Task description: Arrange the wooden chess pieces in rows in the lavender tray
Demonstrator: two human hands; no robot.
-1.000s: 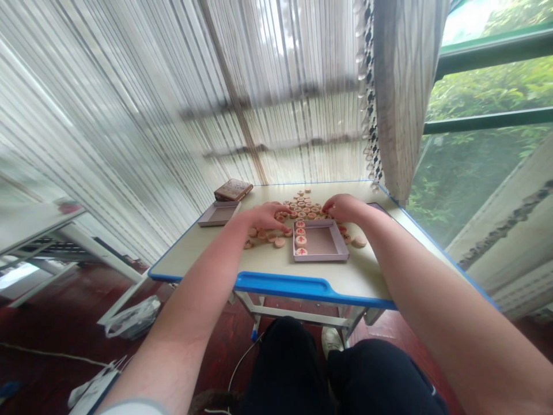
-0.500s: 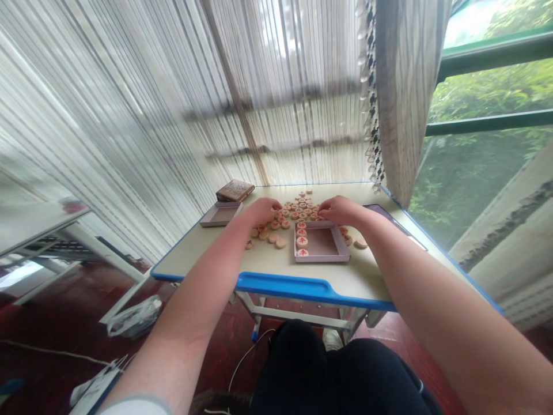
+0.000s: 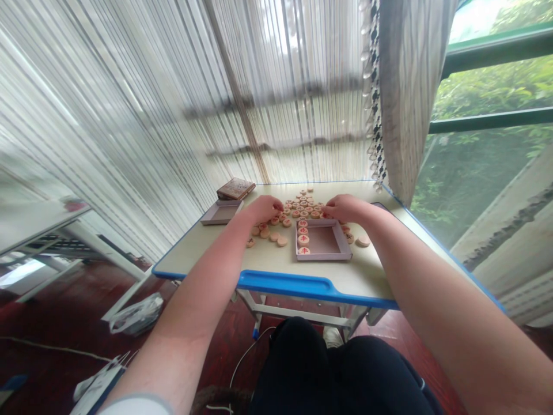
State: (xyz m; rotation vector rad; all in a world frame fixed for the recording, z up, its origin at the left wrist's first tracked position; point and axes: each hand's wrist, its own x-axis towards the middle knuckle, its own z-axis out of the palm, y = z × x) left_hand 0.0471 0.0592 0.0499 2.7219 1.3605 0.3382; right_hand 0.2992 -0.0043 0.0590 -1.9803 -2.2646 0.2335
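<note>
Many round wooden xiangqi pieces (image 3: 303,204) lie in a loose heap at the middle of the desk, several showing red characters. My left hand (image 3: 265,208) is at the heap's left side, fingers curled down among the pieces. At its right side my right hand (image 3: 344,208) has its fingers bent together, close to the outer pieces. What either hand grips is too small to make out. Between my forearms sits a shallow open box (image 3: 323,257). A column of red-marked pieces (image 3: 303,240) lines its left wall.
An empty-looking shallow tray (image 3: 216,220) and a brown patterned box (image 3: 235,188) are at the back left. A dark flat object (image 3: 382,206) lies partly behind my right arm. Loose pieces (image 3: 281,241) lie left of the open box. A blue desk edge (image 3: 287,281) faces me.
My right hand has shifted slightly right, and its fingertips have drawn a little away from the heap. The left hand stays almost in place. The column of pieces in the box looks the same.
</note>
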